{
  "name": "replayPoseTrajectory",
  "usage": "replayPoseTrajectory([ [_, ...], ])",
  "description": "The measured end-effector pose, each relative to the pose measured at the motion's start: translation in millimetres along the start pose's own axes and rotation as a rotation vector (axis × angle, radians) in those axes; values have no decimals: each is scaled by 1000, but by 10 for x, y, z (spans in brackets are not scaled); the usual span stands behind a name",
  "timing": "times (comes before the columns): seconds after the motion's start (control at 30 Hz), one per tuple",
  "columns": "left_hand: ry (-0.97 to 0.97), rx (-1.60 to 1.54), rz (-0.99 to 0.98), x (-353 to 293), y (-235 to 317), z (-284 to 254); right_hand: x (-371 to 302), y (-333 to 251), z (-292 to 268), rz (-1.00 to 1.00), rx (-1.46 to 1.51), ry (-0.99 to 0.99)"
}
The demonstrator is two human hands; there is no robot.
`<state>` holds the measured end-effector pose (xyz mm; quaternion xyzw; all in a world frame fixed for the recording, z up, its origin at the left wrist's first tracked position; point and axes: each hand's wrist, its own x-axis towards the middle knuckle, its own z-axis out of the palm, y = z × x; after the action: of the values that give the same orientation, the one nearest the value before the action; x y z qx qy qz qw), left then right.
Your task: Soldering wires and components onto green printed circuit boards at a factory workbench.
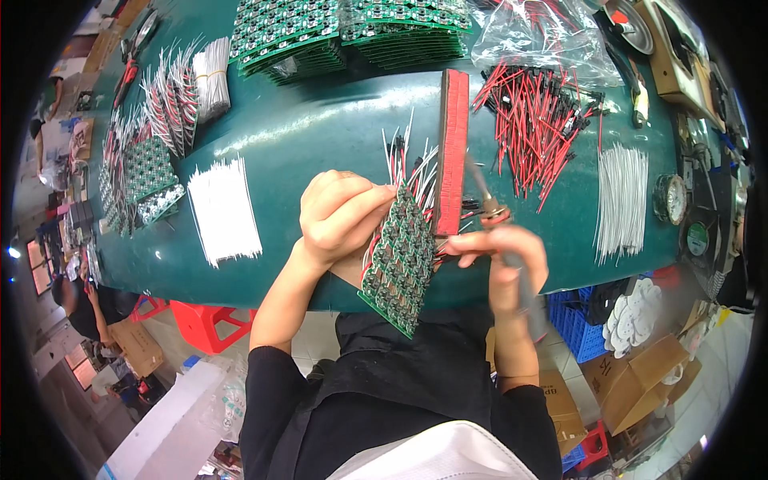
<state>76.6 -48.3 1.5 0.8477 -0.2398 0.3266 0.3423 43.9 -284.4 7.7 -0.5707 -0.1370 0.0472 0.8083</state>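
A panel of green circuit boards lies tilted before me, with red, white and black wires along its edges. My left hand is closed in a pinch at the panel's upper corner; whatever its fingertips grip is too small to make out. In my right hand, blurred by motion, is a soldering iron, its tip pointing up and away from me. Between the iron and the panel's far end stands a long red block. Loose wires lie behind the panel, partly hidden by it.
Stacked green panels stand at the back. Red-and-black connector wires are heaped right of the block, below a clear plastic bag. White wires lie in bundles left and right, near a solder spool. Wired boards sit far left.
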Motion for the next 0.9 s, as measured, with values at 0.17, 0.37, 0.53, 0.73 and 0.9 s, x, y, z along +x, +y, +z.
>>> replayPoseTrajectory([
  [0.17,-297,83,24,93,-30,-311,22,110,369,-272,-633,-211],
  [0.37,-114,196,-753,-33,80,-1082,-22,323,652,-276,-898,-280],
  [0.53,-2,179,-732,-642,555,-978,-55,407,742,-346,-1053,-267],
  [0.73,146,162,-926,-1066,754,-687,-8,397,758,-329,-1009,-271],
  [0.9,62,164,-742,-1120,646,-673,61,184,569,-253,-884,-286],
])
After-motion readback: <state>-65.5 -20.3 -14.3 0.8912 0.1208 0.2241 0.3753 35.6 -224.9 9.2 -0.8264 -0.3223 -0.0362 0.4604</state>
